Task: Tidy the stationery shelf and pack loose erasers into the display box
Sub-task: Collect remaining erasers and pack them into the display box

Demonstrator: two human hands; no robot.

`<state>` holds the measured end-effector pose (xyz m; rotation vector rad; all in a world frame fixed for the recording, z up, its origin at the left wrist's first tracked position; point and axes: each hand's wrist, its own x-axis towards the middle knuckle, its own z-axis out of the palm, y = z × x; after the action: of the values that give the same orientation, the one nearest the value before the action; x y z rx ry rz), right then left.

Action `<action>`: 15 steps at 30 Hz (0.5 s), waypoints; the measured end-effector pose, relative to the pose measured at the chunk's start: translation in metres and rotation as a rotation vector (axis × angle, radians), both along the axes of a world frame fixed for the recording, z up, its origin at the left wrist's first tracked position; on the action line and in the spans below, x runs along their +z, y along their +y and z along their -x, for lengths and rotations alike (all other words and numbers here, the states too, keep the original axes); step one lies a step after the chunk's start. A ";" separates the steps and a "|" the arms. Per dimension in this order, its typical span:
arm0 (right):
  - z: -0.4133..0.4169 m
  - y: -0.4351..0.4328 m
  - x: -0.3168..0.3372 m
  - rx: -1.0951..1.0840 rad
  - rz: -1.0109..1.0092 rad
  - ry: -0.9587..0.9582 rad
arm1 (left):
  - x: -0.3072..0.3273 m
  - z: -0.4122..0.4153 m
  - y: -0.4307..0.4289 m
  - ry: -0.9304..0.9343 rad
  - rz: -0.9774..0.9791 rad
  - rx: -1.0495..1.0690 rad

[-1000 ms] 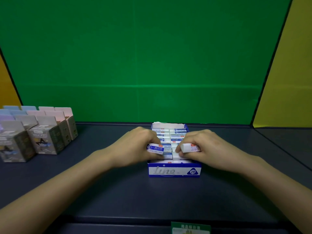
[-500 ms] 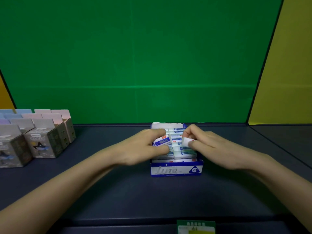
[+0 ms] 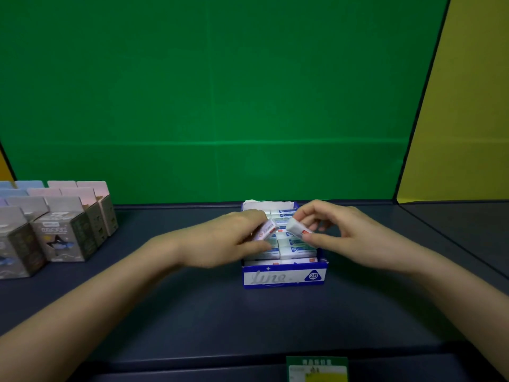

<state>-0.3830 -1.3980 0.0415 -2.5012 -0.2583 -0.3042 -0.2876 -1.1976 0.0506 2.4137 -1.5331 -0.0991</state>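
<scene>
A blue and white display box [image 3: 283, 277] stands at the middle of the dark shelf, filled with rows of white erasers in blue and green sleeves [image 3: 296, 250]. My left hand [image 3: 237, 238] holds one eraser [image 3: 265, 229] tilted above the box's left side. My right hand [image 3: 338, 230] pinches another white eraser [image 3: 297, 227] between thumb and fingers above the box's right side. Both held erasers are lifted clear of the rows, close to each other.
Several small grey, pink and blue cartons [image 3: 63, 230] stand in rows at the left of the shelf. A green wall panel rises behind, a yellow one at the right. A green label [image 3: 316, 369] sits on the shelf's front edge.
Both hands have lifted from the box's front rows and moved back, each raising an eraser. The right hand's eraser now tilts upward above the box.
</scene>
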 end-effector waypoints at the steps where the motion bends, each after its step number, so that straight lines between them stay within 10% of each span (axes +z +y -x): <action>1: -0.001 0.000 -0.001 0.003 -0.027 -0.004 | 0.000 -0.001 0.000 -0.020 0.014 -0.008; 8: -0.002 0.002 -0.006 0.033 -0.098 0.029 | -0.008 -0.003 0.000 -0.102 0.124 0.046; 15: -0.006 0.002 -0.001 -0.008 0.286 0.049 | -0.010 -0.003 -0.004 -0.233 0.035 0.106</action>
<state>-0.3768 -1.3957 0.0404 -2.7884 -0.2889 -0.2220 -0.2849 -1.2017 0.0403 2.5463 -1.4803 0.2369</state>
